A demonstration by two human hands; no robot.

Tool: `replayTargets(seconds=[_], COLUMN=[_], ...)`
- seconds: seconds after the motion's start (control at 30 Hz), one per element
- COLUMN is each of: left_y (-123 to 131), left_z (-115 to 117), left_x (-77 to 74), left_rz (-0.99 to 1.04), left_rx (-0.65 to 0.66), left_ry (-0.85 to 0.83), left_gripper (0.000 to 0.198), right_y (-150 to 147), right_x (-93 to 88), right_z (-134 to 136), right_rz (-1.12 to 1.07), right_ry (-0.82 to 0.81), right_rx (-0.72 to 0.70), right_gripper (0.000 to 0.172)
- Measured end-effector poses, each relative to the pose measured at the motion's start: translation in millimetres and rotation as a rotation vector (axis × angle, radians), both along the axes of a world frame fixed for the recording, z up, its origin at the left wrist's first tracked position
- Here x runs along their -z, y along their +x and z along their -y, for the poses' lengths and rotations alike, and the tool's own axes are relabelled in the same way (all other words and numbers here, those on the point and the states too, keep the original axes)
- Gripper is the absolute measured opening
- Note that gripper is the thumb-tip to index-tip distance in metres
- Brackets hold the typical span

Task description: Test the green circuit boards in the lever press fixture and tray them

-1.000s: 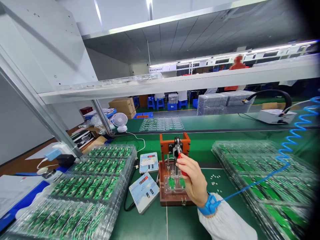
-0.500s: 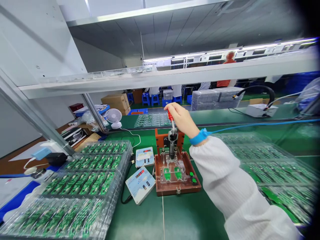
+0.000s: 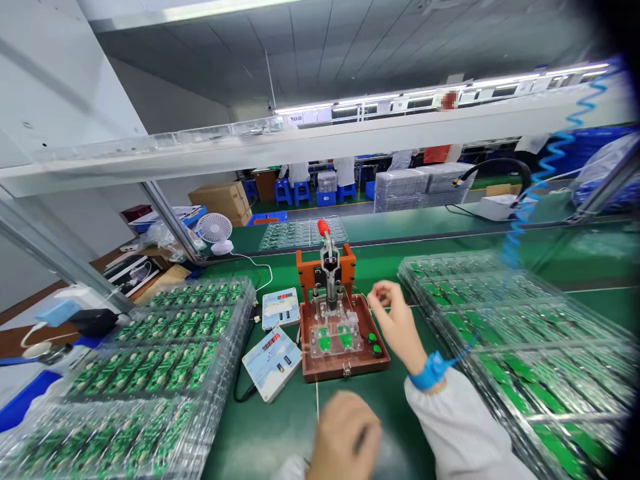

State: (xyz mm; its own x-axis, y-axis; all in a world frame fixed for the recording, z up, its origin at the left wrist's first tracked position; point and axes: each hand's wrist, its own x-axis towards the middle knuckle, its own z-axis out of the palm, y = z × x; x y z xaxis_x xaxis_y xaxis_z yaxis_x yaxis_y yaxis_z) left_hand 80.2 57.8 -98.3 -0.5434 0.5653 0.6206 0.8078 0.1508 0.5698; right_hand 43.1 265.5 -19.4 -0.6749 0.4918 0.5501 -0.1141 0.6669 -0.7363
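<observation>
A toggle-clamp test fixture with a reddish-brown base stands on the green bench. Its red-tipped lever points up, free of both hands. Two green circuit boards lie under its clear plate. My right hand, wearing a blue wrist strap, hovers just right of the fixture, fingers loosely curled, thumb apart, nothing visible in them. In front of the fixture, my left hand is smeared by motion; a dark patch shows among its fingers, but I cannot tell whether it holds anything.
Two white meter boxes with red digits sit left of the fixture. Stacked clear trays of boards stand at left, more trays at right. A small fan is behind. A coiled blue cord hangs at right.
My right hand has let go of the red lever and moved down and right. My left hand has come into view at the bottom. The view has shifted slightly.
</observation>
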Motion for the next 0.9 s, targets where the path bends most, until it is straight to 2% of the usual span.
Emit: replayTargets(seconds=[0.07,0.13,0.23,0.3,0.4,0.5,0.6,0.73,0.83,0.9], left_y=[-30.3,-63.7,-99.7,-109.0,-108.2,-101.5,-90.5,-68.2,-53.7,-46.8], left_z=[14.5,24.3,23.6,16.6,8.9,10.6,16.8,19.8,18.1,16.9], left_x=[-11.1,-20.5,-24.6,-22.0,-17.2,-14.4,-11.3,-7.5,-6.0,-4.1], left_rz=[0.036,0.025,-0.031,-0.044,-0.034,0.031,0.093,0.141,0.095,0.008], left_rx=[-0.169,-0.306,-0.342,-0.339,-0.341,-0.333,-0.348,-0.346,-0.251,-0.118], left_ry=[0.026,-0.053,-0.198,-0.267,-0.273,-0.173,-0.055,0.006,0.042,0.070], left_gripper=[0.020,0.020,0.034,0.033,0.029,0.027,0.027,0.032,0.024,0.016], right_y=[15.8,21.0,16.5,11.6,7.5,10.5,22.4,44.8,61.0,74.4], right_x=[32.0,49.0,52.4,48.5,43.5,42.8,45.0,47.7,47.3,45.1], right_z=[10.1,21.6,33.7,36.3,34.0,29.7,29.6,37.4,43.1,45.0], right_rz=[0.084,0.155,0.234,0.270,0.289,0.290,0.310,0.325,0.316,0.323], right_ry=[0.029,0.066,0.100,0.101,0.056,-0.054,-0.219,-0.389,-0.530,-0.616], right_rx=[-0.079,-0.144,-0.187,-0.206,-0.236,-0.297,-0.358,-0.421,-0.461,-0.460], right_gripper=[0.023,0.024,0.025,0.021,0.018,0.019,0.017,0.019,0.020,0.018])
